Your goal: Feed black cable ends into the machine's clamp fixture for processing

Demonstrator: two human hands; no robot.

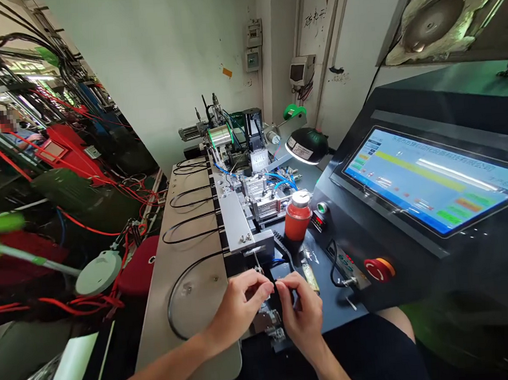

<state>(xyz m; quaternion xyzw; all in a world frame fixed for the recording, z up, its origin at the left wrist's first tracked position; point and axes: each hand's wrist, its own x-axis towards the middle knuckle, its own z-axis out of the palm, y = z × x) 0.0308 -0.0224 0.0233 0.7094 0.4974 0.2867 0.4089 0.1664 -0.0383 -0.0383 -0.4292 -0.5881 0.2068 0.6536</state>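
Observation:
My left hand [239, 302] is closed, its thumb and forefinger pinched together above the near end of the machine. Fingertip to fingertip beside it, my right hand [303, 313] is pinched too. Whatever sits between the fingers is too small and dark to make out. Below the hands lies a small metal fixture [268, 322]. Several black cables [189, 263] lie in loops on the beige plate [201, 308] to the left, with ends running under the metal rail [235, 217]. The nearest loop passes close to my left wrist.
A red bottle with a white cap [298, 224] stands beyond my right hand, under a lit lamp [307, 146]. At right are a touchscreen [438, 173] and a red emergency stop button [379, 269]. A green fan [2, 228] and a round stool [99, 273] are left. Another person sits far left.

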